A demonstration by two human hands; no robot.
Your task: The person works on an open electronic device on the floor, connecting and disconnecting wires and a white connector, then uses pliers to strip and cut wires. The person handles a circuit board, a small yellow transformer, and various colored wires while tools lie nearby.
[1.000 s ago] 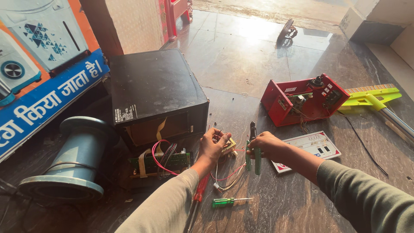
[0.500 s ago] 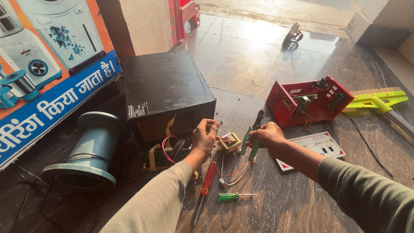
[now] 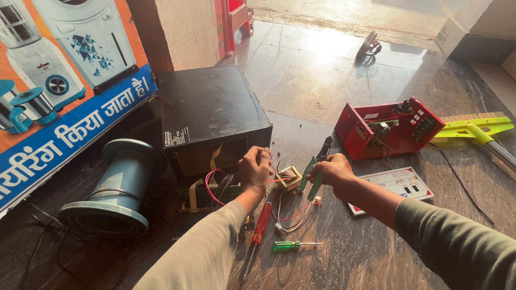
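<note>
My left hand (image 3: 255, 169) pinches coloured wires at the front of a black metal box (image 3: 209, 121), next to a small transformer (image 3: 289, 177) with loose red and white wires (image 3: 293, 215). Beside the transformer, my right hand (image 3: 332, 171) grips green-handled pliers (image 3: 312, 174), their dark jaws pointing away from me. A circuit board (image 3: 207, 196) with a ribbon cable hangs out of the box front. On the floor below my hands lie a red-handled screwdriver (image 3: 262, 223) and a small green screwdriver (image 3: 290, 245).
A blue-grey pipe flange (image 3: 115, 188) lies at the left by a printed poster (image 3: 64, 102). At the right sit a red opened appliance case (image 3: 387, 129), a white control panel (image 3: 395, 185) and a yellow-green tool (image 3: 475, 129). A dark cable runs along the right floor.
The view has shifted so the box and hands sit more central. My hands have stayed at the wires and transformer, the right hand keeping the pliers and tilting them toward the transformer.
</note>
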